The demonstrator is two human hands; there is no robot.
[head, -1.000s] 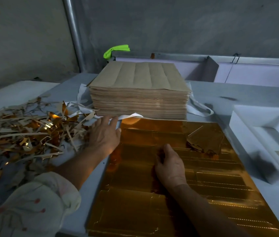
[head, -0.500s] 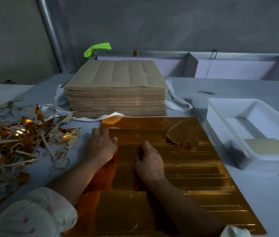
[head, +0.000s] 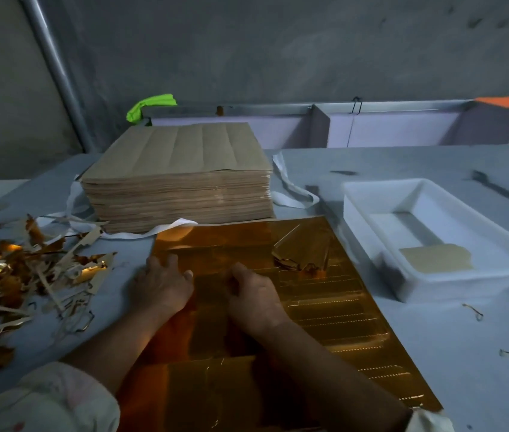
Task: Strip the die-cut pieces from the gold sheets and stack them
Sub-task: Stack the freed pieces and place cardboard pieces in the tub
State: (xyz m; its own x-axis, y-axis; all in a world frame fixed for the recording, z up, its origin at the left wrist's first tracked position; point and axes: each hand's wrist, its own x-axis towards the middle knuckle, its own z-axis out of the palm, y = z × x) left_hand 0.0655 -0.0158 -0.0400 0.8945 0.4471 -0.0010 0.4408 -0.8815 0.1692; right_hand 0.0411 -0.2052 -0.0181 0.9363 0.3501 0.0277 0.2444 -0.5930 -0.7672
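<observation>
**foilnoob:** Quick status. The gold sheet (head: 324, 307) lies flat on the counter (head: 449, 353), with its far edge right up against the tan stack (head: 178, 182). The left hand (head: 161, 283) rests palm-down on the sheet's left edge, fingers loosely bent, and I can't see anything in it. The right hand (head: 256, 296) is mid-sheet with its fingers tucked out of sight, so I can't tell if it's pinching a piece or just pressing.

**diecut_dan:** Tearing is my worry. That foil looks thin, and the lifted piece (head: 303, 251) near the far right corner is already crumpled. Yank one before the perforations let go and it'll probably rip or crease. If the left hand eases off, I'd bet the whole sheet lifts with the pull.

**foilnoob:** Also the scrap pile (head: 13, 275) sits close on the left. Good pieces could easily get lost in it.
</observation>
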